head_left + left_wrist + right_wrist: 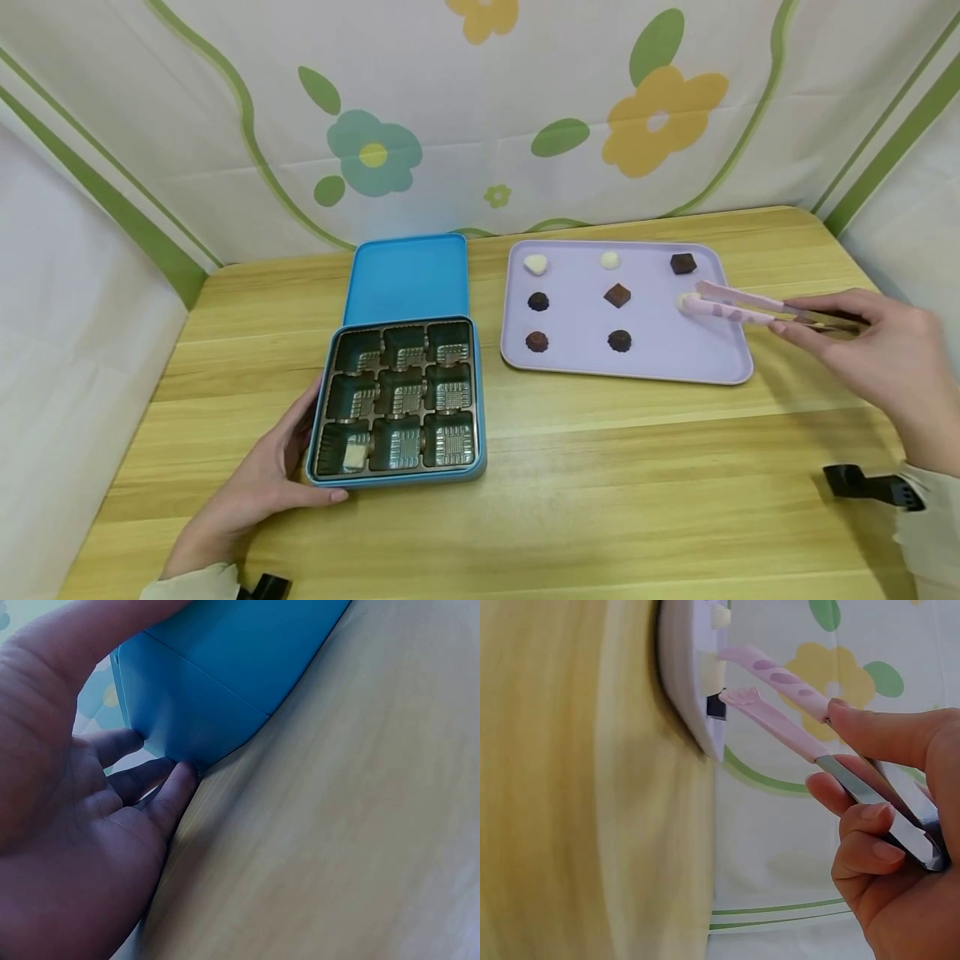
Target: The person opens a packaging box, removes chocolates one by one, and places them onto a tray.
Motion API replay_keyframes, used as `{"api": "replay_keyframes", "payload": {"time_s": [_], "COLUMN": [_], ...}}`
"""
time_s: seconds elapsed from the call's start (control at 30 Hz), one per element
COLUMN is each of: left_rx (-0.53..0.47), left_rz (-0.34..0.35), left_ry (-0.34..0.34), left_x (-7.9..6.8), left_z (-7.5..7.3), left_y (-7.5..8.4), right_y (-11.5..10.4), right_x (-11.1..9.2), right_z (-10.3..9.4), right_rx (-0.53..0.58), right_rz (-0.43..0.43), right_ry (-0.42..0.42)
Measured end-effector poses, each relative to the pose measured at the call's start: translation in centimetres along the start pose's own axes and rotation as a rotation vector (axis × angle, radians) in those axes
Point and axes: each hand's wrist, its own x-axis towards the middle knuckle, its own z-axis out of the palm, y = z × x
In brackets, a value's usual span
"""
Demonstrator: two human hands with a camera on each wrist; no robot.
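My left hand [255, 482] holds the near left corner of a blue tin [482, 468], thumb along the front and fingers at the left side. In the left wrist view its fingertips touch the tin wall [202, 690] low by the table. Inside the tin is a dark divided insert; a pale square chocolate [356, 455] lies in its front left compartment. My right hand [892, 350] grips metal tongs [731, 313] with pink tips. Those tips stand on either side of a white chocolate [682, 302] at the right of the lilac tray [570, 363].
Left and middle columns of the tray carry white, brown and dark chocolates, such as a brown diamond-shaped one [617, 295]. A dark chocolate [682, 263] sits just behind the tong tips. The blue lid [408, 279] lies behind the tin. A flowered cloth [480, 108] hangs at the back.
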Motion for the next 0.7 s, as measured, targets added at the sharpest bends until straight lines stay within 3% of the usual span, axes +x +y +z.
{"api": "replay_keyframes", "payload": {"time_s": [0.1, 0.2, 0.4, 0.7], "left_rx": [0.002, 0.011, 0.008, 0.01], "left_rz": [0.011, 0.029, 0.036, 0.058], "left_ry": [0.004, 0.008, 0.006, 0.001], "left_x": [0.0, 0.0, 0.0, 0.0], "left_z": [0.1, 0.0, -0.1, 0.0], "left_y": [-0.1, -0.2, -0.2, -0.3], "right_y": [-0.6, -1.7, -5.9, -14.6], "right_x": [-0.1, -0.3, -1.3, -3.1], "right_z": [-0.3, 0.2, 3.1, 8.3], "right_rx": [0.011, 0.062, 0.25, 0.487], "right_rz": [0.022, -0.01, -0.053, -0.355], "right_ry": [0.007, 0.018, -0.075, -0.291]}}
